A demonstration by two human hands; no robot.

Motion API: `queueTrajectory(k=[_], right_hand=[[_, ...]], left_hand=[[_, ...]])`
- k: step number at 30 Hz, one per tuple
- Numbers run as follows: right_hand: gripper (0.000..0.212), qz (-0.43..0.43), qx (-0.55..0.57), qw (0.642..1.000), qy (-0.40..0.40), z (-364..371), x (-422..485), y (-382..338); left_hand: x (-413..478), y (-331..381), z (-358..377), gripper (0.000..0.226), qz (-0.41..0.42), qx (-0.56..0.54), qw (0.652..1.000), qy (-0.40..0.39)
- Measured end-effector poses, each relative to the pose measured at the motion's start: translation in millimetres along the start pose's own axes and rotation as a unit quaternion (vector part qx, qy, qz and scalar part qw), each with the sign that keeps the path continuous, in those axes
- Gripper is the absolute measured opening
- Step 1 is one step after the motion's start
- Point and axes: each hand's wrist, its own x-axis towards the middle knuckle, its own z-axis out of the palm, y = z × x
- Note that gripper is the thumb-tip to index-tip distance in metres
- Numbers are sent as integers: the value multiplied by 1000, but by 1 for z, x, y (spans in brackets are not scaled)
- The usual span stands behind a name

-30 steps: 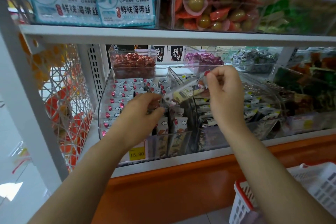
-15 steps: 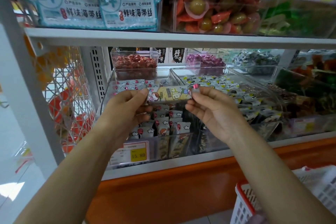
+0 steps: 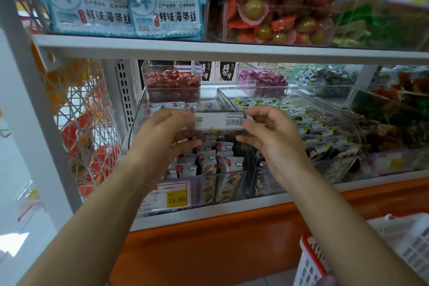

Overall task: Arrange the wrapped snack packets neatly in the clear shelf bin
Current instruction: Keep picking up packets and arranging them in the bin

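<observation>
Clear plastic shelf bin point(image 3: 137, 121), curved at the front, part filled with upright white snack packets point(image 3: 210, 161) printed with clouds and red dots. Just above them, pinched level at either end by left hand point(image 3: 164, 133) and right hand point(image 3: 267, 133): one flat packet point(image 3: 219, 121), white label side showing. Yellow price tag point(image 3: 172, 195) on bin front.

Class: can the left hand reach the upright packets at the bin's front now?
Probably yes: the bin is open-topped, the left hand sits just above the upright packets, nothing between; but it grips a held packet.
</observation>
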Motion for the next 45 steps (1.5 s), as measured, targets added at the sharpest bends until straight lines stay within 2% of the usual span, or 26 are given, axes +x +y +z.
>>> queueTrajectory(k=[3,5,7,10,13,16,20,25,28,31,33,34,36,38,40,41,43,45], right_hand=[[20,-15,-22,999,-26,2,1,0],[17,-23,-49,998,-31,2,0,1],[12,-29,-79,996,-22,3,-1,0],[18,-29,-95,995,4,3,-2,-2],[20,-64,-145,987,32,4,-3,-2],[18,-99,-178,979,19,4,-4,-2],[20,-133,-203,970,-21,5,-6,-4],[25,-115,-169,977,-56,6,-7,-5],[30,-80,-110,990,-21,5,-6,-3],[22,-47,-63,997,26,2,-2,1],[9,-34,-21,999,-31,-2,0,1],[23,-28,-1,997,-70,-4,0,1],[40,-38,-24,992,-114,-7,0,2],[28,-66,-81,992,-68,-9,0,1],[10,-75,-83,994,13,-14,2,-1],[13,-76,-77,993,46,-17,4,-2],[19,-68,-58,993,76,-24,7,-5],[22,-64,-50,994,78,-27,7,-7]], left_hand=[[-3,-4,2,16,35,84,996,13],[-5,-5,2,14,36,102,994,17],[-6,-4,1,16,33,122,992,11],[-7,-2,1,18,43,146,988,-19],[-9,-2,6,12,39,152,987,-26],[-10,0,9,3,23,138,990,-26],[-9,0,9,15,23,142,990,10],[-6,-2,5,24,34,159,985,53],[-10,-1,5,18,47,163,986,-1],[-12,-4,5,24,72,243,966,-52],[-10,-5,6,19,82,219,972,-26],[-9,-5,7,16,77,182,980,-10],[-7,-5,8,14,67,134,989,9],[-5,-8,11,20,70,146,987,2],[-3,-15,15,26,96,227,969,14],[-1,-19,15,24,122,293,948,29],[1,-25,16,6,180,426,886,36],[4,-33,17,7,200,520,830,-9]])
